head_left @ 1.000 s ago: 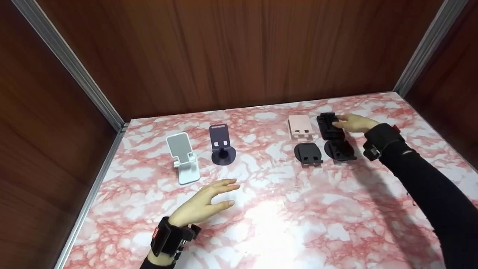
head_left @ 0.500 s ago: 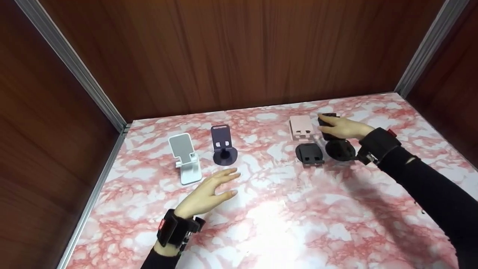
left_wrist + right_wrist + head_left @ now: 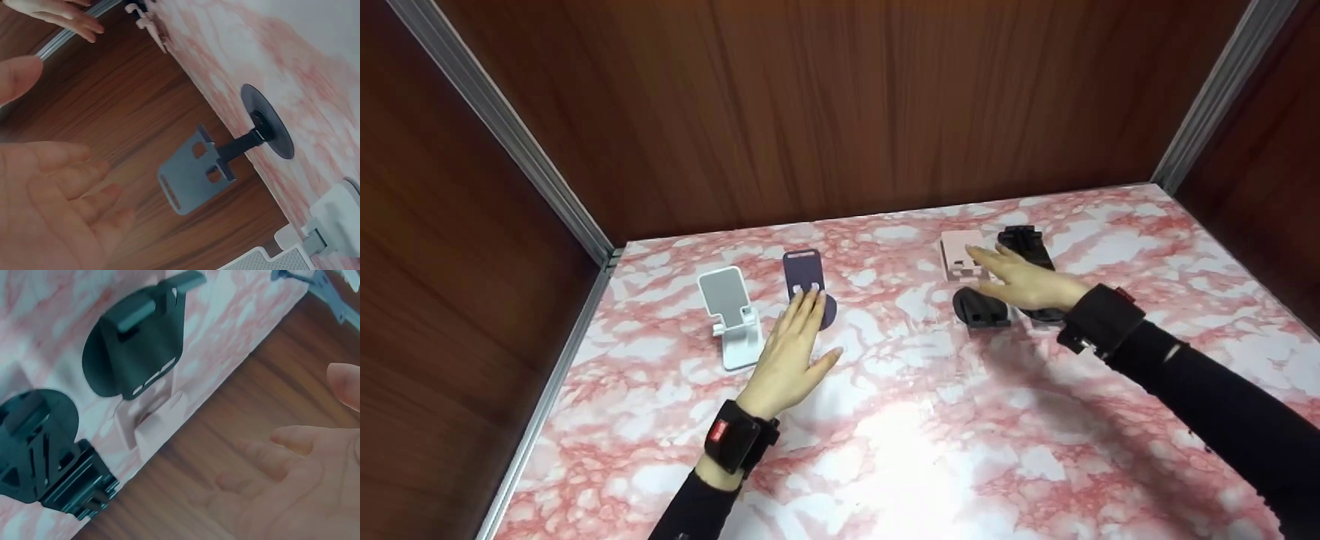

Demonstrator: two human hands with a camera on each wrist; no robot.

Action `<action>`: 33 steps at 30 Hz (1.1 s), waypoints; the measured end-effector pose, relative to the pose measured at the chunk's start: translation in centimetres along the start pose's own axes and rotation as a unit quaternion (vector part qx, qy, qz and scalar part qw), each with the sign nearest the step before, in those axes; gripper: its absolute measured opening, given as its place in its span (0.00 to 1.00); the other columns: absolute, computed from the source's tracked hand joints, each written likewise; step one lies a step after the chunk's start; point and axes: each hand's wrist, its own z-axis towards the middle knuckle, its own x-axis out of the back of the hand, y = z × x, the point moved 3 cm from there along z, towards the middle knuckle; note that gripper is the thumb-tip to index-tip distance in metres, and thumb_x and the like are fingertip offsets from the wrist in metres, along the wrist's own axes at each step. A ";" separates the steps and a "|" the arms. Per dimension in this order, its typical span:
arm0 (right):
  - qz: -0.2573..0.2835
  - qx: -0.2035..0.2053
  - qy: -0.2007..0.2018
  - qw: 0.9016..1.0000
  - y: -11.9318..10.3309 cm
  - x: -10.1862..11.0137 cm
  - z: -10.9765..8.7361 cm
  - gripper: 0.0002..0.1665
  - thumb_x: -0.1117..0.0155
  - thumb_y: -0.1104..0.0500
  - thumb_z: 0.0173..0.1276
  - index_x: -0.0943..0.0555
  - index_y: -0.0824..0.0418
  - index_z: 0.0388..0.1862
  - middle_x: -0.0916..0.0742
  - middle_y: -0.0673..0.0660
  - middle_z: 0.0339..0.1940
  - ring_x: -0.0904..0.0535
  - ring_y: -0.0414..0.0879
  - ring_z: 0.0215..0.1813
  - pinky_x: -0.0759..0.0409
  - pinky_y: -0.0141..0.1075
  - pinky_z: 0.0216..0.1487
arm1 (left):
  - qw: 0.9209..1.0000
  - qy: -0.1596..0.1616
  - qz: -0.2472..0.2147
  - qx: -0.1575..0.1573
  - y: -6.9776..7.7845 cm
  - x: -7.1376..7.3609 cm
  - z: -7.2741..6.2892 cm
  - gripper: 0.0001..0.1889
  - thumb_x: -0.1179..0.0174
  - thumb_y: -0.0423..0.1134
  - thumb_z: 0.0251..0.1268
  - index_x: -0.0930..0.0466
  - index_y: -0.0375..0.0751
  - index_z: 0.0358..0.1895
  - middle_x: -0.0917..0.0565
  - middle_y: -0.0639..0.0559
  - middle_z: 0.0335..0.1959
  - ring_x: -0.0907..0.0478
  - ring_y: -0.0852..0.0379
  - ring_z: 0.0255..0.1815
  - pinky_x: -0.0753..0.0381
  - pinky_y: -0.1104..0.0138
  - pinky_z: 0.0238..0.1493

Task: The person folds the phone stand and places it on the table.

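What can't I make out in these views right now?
Head: the left hand hides part of the base of the purple stand.
Head: the right hand hides much of the rightmost round black stand.
Left wrist: the bottom edge cuts off the backrest of the white stand.

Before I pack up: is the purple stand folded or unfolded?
Unfolded: the purple stand has its plate held off its round base by a neck.

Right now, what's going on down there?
A person has both hands out over a marbled table, holding nothing. The left hand, fingers extended, is close to an upright dark purple stand, beside a raised white stand. The right hand is near a pink stand and black stands, which look mostly folded down.
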 end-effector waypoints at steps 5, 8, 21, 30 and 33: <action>0.022 0.008 0.011 1.000 -7.3 0.6 -2.4 0.48 0.46 0.36 0.89 0.46 0.56 0.95 0.42 0.69 0.92 0.66 0.77 0.90 0.67 0.82 0.82 | 0.999 0.025 0.033 -0.005 -6.6 -4.2 2.1 0.46 0.40 0.57 0.85 0.49 0.36 0.91 0.51 0.39 0.93 0.62 0.39 0.94 0.62 0.39 0.91; 0.048 0.007 0.011 0.999 -11.9 1.2 -3.9 0.48 0.44 0.38 0.89 0.44 0.62 0.93 0.42 0.73 0.91 0.67 0.79 0.89 0.69 0.85 0.78 | 0.996 0.026 0.089 0.004 -9.9 -6.1 3.3 0.48 0.42 0.62 0.85 0.53 0.41 0.93 0.54 0.45 0.94 0.64 0.43 0.94 0.60 0.41 0.92; -0.032 0.021 0.059 0.998 -20.9 0.1 -6.4 0.45 0.35 0.60 0.83 0.42 0.73 0.89 0.39 0.77 0.88 0.59 0.80 0.89 0.65 0.83 0.81 | 0.991 0.082 0.098 0.040 -11.9 -5.2 6.4 0.51 0.41 0.61 0.83 0.57 0.40 0.93 0.57 0.42 0.94 0.61 0.36 0.93 0.55 0.38 0.90; -0.055 0.038 0.107 0.992 -22.4 -2.0 -7.1 0.44 0.32 0.57 0.83 0.38 0.71 0.88 0.36 0.73 0.89 0.54 0.80 0.88 0.63 0.83 0.82 | 0.988 0.127 -0.012 0.091 -11.9 -3.9 8.3 0.50 0.38 0.50 0.83 0.58 0.29 0.90 0.55 0.29 0.92 0.57 0.29 0.92 0.55 0.45 0.92; -0.048 0.042 0.108 0.992 -22.7 -2.4 -7.4 0.44 0.32 0.57 0.83 0.38 0.71 0.88 0.36 0.73 0.89 0.55 0.80 0.89 0.63 0.84 0.81 | 0.983 0.130 -0.054 0.118 -12.2 -3.8 8.7 0.51 0.38 0.49 0.82 0.60 0.30 0.91 0.55 0.29 0.92 0.57 0.30 0.92 0.54 0.45 0.92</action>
